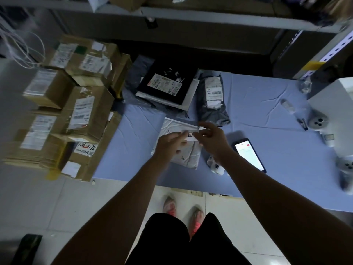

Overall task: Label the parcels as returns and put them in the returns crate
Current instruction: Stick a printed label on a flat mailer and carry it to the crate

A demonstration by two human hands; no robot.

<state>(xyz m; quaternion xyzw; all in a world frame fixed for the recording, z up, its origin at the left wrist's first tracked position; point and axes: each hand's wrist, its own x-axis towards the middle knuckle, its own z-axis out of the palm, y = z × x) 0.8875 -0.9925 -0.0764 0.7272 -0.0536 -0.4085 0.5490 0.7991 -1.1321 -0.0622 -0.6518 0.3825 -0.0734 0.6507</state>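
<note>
- Blue table (pixel 257 104) spanned the frame.
- Cardboard boxes (pixel 76 104) were stacked at 9 o'clock.
- White parcel (pixel 183 155) lay flat mid-table, under both hands.
- Left hand (pixel 169 145): fingers straight, pressing the left end of the label strip (pixel 191 135).
- Right hand (pixel 213 139): fingers curled, pinching the right end of the label strip.
- Phone (pixel 249 154), screen lit, lay at 3 o'clock of the white parcel.

A white strip (pixel 191 135) lying across the white parcel (pixel 188 155) is showing one bold black character, 回. A label roll (pixel 216 166) on the desk (pixel 267 111) is showing 退. A tag (pixel 86 149) on a cardboard box (pixel 89 163) is carrying handwritten digits beginning 100 and a printed price ending in 元. The shipping labels (pixel 164 84) on the other parcels are coming out too blurred to read.
</note>
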